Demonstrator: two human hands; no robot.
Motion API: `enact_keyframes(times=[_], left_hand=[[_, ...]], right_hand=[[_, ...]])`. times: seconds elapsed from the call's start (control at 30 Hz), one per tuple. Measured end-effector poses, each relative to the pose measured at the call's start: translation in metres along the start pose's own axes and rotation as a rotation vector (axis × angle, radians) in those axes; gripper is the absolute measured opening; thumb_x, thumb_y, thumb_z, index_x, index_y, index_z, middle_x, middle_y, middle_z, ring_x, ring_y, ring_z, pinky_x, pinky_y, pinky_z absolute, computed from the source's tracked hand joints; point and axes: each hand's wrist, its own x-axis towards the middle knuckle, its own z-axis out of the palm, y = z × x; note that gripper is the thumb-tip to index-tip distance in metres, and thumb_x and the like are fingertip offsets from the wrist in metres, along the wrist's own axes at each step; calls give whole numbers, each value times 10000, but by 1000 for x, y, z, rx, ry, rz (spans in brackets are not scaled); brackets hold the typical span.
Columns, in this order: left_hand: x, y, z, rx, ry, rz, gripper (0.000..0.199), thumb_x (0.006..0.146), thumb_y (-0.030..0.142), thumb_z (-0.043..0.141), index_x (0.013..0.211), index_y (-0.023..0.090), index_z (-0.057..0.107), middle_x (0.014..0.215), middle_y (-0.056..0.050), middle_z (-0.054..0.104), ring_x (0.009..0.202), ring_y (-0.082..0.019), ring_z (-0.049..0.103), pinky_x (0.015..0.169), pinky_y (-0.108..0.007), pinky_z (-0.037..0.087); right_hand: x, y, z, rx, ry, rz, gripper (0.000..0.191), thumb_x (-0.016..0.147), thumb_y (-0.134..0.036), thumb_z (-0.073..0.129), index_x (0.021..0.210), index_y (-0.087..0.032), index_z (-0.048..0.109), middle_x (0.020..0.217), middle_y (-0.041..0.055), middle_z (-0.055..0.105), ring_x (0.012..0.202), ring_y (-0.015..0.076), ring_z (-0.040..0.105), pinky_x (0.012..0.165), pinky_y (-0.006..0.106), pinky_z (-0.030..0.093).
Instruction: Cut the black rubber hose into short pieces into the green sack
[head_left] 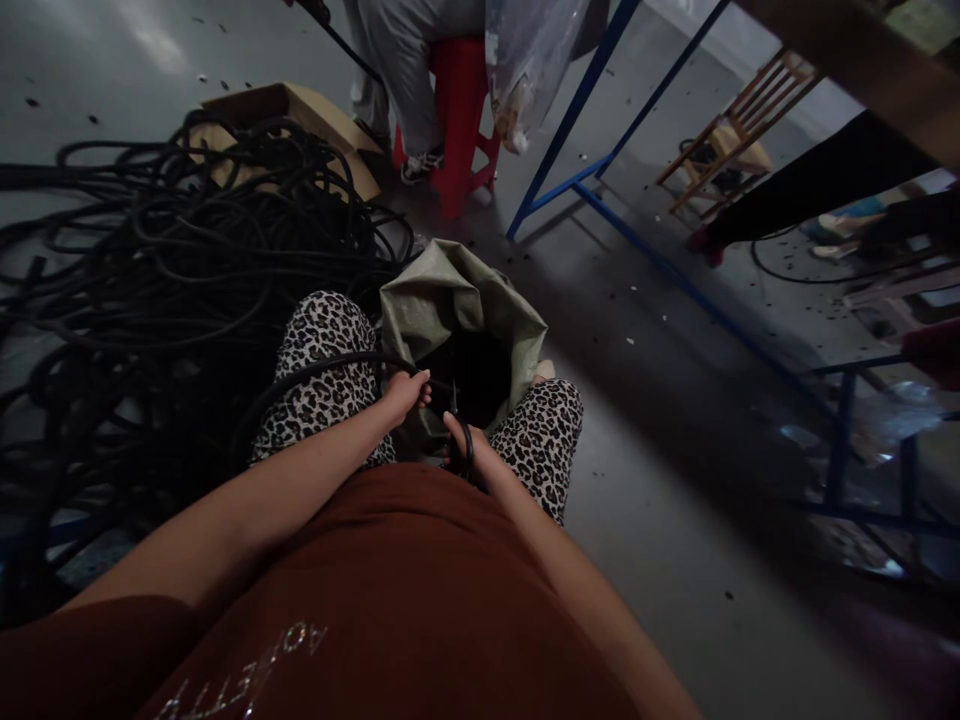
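Observation:
My left hand [407, 392] is closed round a black rubber strip [337, 360] that arches over my left knee, its end pointing right. My right hand [459, 440] grips dark-handled scissors [468, 445], whose blades point up beside the end of the strip. Both hands are over the near edge of an open green woven sack [525, 318], which stands between my knees. The inside of the sack is dark, and its contents cannot be made out.
A large tangle of black strips [165, 250] covers the floor at left, partly over a cardboard box [322, 120]. Ahead, a person sits on a red stool [457, 120]. Blue metal frames [570, 185] and a wooden chair [739, 140] stand to the right, near another person's leg.

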Motion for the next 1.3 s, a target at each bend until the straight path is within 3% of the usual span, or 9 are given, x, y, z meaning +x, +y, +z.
enact_keyframes(times=[0.63,0.8,1.0,1.3], left_hand=[[-9,2,1,47,-39,-13,239,780,322,560,628,148,496,485,-7,547,399,-91,510,402,-196,380],[-11,2,1,64,-49,49,267,750,395,597,663,158,507,473,17,528,384,-83,486,388,-189,360],[-11,2,-1,56,46,127,261,754,399,592,688,160,513,524,19,542,401,-75,492,386,-182,362],[-6,-1,1,78,17,72,255,790,347,561,636,149,516,489,-2,537,405,-80,500,381,-172,364]], right_hand=[[-9,-9,1,-63,21,-35,471,838,-591,482,791,-128,553,480,11,540,373,124,529,363,209,436],[-15,-10,0,-57,9,-53,483,853,-593,452,813,-124,556,464,-3,518,332,108,507,332,192,422],[-16,-13,1,-40,69,-25,419,848,-547,491,747,-141,512,423,-32,463,292,98,459,296,188,390],[-18,-17,3,-82,164,31,388,841,-491,532,672,-142,506,403,-39,430,249,87,408,257,183,327]])
